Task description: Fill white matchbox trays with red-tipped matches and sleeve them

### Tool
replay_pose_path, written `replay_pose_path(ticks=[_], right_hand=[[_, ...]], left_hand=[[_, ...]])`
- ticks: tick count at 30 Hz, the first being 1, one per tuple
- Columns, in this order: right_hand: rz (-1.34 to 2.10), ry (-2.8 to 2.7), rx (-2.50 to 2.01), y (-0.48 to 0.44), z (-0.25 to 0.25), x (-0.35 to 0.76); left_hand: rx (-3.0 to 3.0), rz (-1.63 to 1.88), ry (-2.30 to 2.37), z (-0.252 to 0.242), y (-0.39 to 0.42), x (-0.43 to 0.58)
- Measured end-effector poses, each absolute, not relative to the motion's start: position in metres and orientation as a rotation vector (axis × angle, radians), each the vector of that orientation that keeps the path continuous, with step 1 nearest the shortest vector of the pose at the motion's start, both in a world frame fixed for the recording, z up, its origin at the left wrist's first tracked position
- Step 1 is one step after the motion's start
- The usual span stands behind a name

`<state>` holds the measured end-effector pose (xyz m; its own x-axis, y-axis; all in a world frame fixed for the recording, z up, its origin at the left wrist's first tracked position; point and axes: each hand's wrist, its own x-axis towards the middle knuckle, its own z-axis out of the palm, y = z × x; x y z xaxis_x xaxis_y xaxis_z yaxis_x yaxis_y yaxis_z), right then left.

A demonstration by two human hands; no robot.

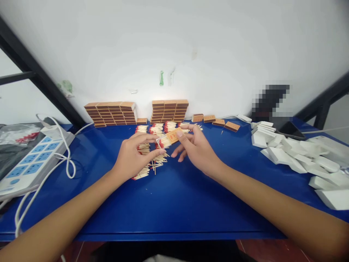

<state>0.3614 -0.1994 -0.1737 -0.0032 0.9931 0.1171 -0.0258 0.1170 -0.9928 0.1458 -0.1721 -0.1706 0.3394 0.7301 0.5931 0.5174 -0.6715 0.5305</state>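
My right hand (195, 147) holds an orange matchbox (171, 137) by its far end, just above the blue table (174, 203). The box's inner tray sticks out toward the left, filled with red-tipped matches. My left hand (136, 154) pinches that open tray end between thumb and forefinger. Under and behind both hands lie loose piles of red-tipped matches (152, 145) spread on the table.
Two stacks of orange matchboxes (111, 113) (169, 111) stand against the white wall, with a few single boxes (215, 122) to their right. White inner trays (300, 156) lie heaped at the right. A power strip (32, 160) with white cables sits at the left.
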Motion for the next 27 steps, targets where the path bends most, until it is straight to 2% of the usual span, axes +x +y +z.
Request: replay_pose_path(ticks=[6, 14, 16, 20, 24, 27], right_hand=[[1.3, -1.673, -0.961, -0.207, -0.174, 0.359], [1.214, -1.77, -1.012, -0.205, -0.174, 0.369], [1.065, -1.843, -1.03, -0.199, -0.173, 0.374], [0.541, -2.038, -1.099, -0.177, -0.167, 0.385], [0.479, -2.143, -1.133, -0.154, -0.154, 0.383], [0.322, -2.091, -1.292, -0.134, -0.145, 0.365]], left_hand=[[2.363, 1.198, 1.072, -0.172, -0.174, 0.146], [2.397, 1.257, 1.094, -0.168, -0.173, 0.146], [2.383, 1.266, 1.092, -0.166, -0.172, 0.145], [2.375, 1.241, 1.11, -0.165, -0.171, 0.145], [2.327, 1.216, 1.293, -0.167, -0.165, 0.143], [2.14, 1.361, 1.443, -0.171, -0.158, 0.138]])
